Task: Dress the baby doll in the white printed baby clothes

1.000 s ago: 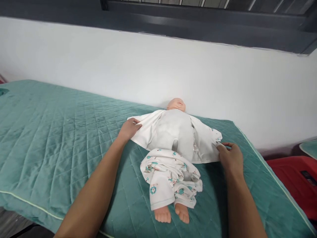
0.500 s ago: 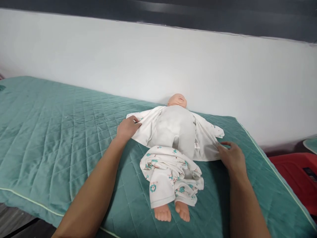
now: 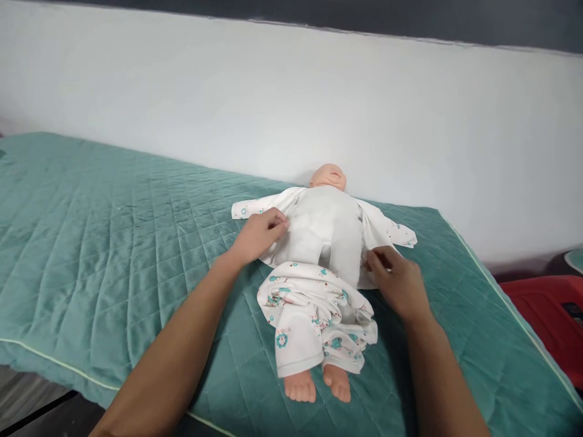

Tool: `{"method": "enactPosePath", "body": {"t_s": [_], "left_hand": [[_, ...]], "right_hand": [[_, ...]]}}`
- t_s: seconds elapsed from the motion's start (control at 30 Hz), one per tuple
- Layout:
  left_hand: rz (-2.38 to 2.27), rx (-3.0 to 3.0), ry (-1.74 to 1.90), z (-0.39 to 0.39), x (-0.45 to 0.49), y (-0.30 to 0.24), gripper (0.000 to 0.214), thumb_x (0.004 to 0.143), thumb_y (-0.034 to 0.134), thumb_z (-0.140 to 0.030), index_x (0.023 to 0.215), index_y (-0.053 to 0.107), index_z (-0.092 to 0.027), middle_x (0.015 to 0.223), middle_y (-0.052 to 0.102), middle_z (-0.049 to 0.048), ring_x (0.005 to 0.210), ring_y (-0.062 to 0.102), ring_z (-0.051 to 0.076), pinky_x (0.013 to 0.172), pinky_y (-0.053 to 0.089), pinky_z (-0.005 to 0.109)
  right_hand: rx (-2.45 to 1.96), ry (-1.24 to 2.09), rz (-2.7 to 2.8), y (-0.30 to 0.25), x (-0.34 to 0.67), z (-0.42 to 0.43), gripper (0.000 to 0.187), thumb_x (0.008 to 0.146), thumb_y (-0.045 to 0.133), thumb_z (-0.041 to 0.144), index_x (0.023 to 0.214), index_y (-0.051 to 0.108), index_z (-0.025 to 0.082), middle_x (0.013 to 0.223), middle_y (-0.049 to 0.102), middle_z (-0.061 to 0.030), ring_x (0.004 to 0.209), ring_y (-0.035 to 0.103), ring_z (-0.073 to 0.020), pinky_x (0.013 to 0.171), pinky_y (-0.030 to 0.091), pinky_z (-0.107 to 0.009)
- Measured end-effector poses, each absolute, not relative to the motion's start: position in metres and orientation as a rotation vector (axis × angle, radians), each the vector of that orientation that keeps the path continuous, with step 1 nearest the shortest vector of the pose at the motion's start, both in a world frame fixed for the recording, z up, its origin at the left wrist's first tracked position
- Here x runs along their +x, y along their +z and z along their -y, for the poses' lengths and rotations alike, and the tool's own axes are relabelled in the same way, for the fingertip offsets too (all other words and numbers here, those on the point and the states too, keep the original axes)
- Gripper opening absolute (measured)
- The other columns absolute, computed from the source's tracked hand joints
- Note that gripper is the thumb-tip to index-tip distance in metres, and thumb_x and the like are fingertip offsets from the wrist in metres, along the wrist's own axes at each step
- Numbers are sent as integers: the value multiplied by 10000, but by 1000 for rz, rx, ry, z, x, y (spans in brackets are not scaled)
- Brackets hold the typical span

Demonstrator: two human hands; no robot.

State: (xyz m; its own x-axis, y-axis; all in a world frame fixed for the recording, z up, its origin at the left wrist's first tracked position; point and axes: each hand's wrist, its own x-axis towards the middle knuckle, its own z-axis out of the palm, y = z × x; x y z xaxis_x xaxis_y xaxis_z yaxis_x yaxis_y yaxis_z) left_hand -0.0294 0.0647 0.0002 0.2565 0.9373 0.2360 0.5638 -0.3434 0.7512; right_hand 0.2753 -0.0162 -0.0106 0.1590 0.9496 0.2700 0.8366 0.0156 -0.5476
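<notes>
A baby doll (image 3: 328,176) lies on its back, its torso covered by a pale grey-white layer (image 3: 314,221). The white printed jacket (image 3: 382,226) is spread out at both sides, its sleeves stretched outward. Patterned trousers (image 3: 303,303) sit bunched around the legs, and both bare feet show below. My left hand (image 3: 260,233) is at the left side of the torso, over the jacket front, fingers curled together. My right hand (image 3: 401,279) pinches at the right side of the torso, low on the jacket. What cloth either pinch holds is hidden.
The doll rests on a green quilted bed cover (image 3: 127,243) with light piping along its edge. A white wall (image 3: 204,97) rises behind, with a dark band on top. A red plastic object (image 3: 542,315) stands beyond the right edge.
Both hands have moved inward from the outer jacket edges to the sides of the doll's torso. The left sleeve now shows more fully. The view has tilted slightly.
</notes>
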Motion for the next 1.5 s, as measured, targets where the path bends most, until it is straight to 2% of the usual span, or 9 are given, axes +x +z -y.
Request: {"method": "enactPosePath", "body": {"t_s": [0.13,0.27,0.43,0.53,0.7,0.9,1.1,1.33,1.5], "left_hand": [[-1103,1855,639,-56,-27,6,328,928,445,-483,781,535,-204,666,657,-10,609,631,147,610,496,266],[-1109,1792,436,-52,-30,14,419,915,446,-563,731,541,-198,710,684,22,627,651,165,559,512,266],[-1115,1765,330,-50,-32,20,410,907,470,-559,744,574,-197,738,705,36,619,646,166,530,502,259],[-1089,1712,385,-51,-33,19,399,915,480,-550,766,567,-190,723,700,37,603,638,149,549,502,250],[-871,1712,547,-49,-33,20,298,818,696,-452,841,608,-168,668,643,-8,586,571,100,585,457,216],[-690,1854,261,-41,-29,31,340,742,786,-432,938,729,-160,646,553,-37,591,470,78,545,344,190],[-565,1977,81,-41,-28,37,361,725,796,-476,933,768,-182,618,454,-44,562,381,77,509,259,217],[-371,2027,64,-38,-25,36,285,727,806,-450,809,772,-179,672,560,-2,620,465,108,569,358,238],[-268,1917,89,-37,-25,35,202,725,822,-366,771,745,-185,835,649,45,723,554,133,632,441,234]], "right_hand": [[-1852,341,1913,-6,269,20,383,963,427,475,724,596,227,676,683,-9,636,585,-166,631,353,-287],[-1884,329,1989,-4,271,20,382,963,429,421,652,531,223,622,679,-2,607,577,-160,631,328,-284],[-1911,336,2044,-3,272,19,371,953,436,379,621,493,224,567,662,-7,572,576,-159,615,320,-289],[-1878,387,1918,-2,271,21,398,960,451,418,624,528,219,567,659,-7,562,582,-153,616,362,-277],[-1586,398,1639,1,255,31,354,936,565,455,697,609,198,592,629,7,548,549,-128,601,410,-261],[-1184,430,1980,8,219,41,231,926,633,336,746,661,195,711,626,-25,675,529,-144,634,400,-286],[-1015,545,2203,13,217,40,208,909,674,365,765,680,214,722,668,-14,738,552,-166,773,386,-347],[-865,789,2241,17,214,42,273,935,638,397,737,642,208,688,641,18,703,557,-140,786,354,-343],[-838,911,2260,19,213,44,254,905,676,413,752,650,212,698,631,27,703,549,-134,811,362,-337]]}}
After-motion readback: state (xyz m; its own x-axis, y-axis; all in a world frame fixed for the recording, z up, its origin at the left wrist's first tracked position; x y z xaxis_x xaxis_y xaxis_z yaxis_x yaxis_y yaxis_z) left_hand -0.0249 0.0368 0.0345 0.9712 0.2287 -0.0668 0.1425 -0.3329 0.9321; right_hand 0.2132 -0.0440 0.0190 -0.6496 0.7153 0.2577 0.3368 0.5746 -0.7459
